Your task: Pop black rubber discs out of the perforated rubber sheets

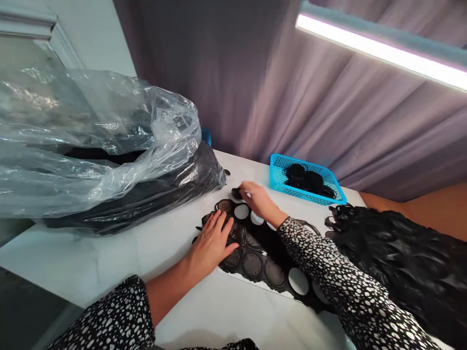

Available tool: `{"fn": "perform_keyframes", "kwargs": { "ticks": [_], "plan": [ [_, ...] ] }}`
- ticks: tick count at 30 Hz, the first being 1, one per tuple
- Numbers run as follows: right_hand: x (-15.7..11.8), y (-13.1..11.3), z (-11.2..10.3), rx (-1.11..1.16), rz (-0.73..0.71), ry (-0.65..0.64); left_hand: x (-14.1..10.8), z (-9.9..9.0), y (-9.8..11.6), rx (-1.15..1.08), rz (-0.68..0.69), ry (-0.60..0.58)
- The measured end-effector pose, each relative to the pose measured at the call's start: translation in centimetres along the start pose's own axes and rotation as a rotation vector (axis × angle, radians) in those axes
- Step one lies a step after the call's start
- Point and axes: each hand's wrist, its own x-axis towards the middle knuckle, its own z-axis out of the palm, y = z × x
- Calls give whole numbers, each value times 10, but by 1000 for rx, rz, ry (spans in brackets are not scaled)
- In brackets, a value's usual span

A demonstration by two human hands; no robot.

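A black rubbery sheet (252, 265) with rows of round rings and several round holes lies on the white table. My left hand (211, 243) rests flat on the sheet's left part, fingers spread. Beyond the sheet's far edge, my right hand (260, 200) has its fingers closed on a small dark piece (237, 193), slightly blurred. What that piece is exactly cannot be made out. My right forearm crosses over the right part of the sheet and hides some of it.
A blue basket (308, 195) holding black rings stands at the back. Black sheets (404, 257) are piled at the right. A large clear plastic bag (146, 180) with black material fills the left. A lit tube lamp (379, 48) hangs before the curtain.
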Motion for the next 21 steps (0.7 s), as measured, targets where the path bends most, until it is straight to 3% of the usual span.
{"fn": "perform_keyframes", "kwargs": {
  "ticks": [4,10,15,21],
  "plan": [
    [-11,-10,30,156,-67,-181,-4,-3,-9,18,34,18],
    [-7,4,32,439,100,-294,-4,-12,-14,-37,40,-18],
    [0,6,35,478,125,-324,-2,-16,-18,-44,57,-61],
    [-1,2,37,484,136,-308,-2,-15,-20,-93,51,-32]
  ]
}}
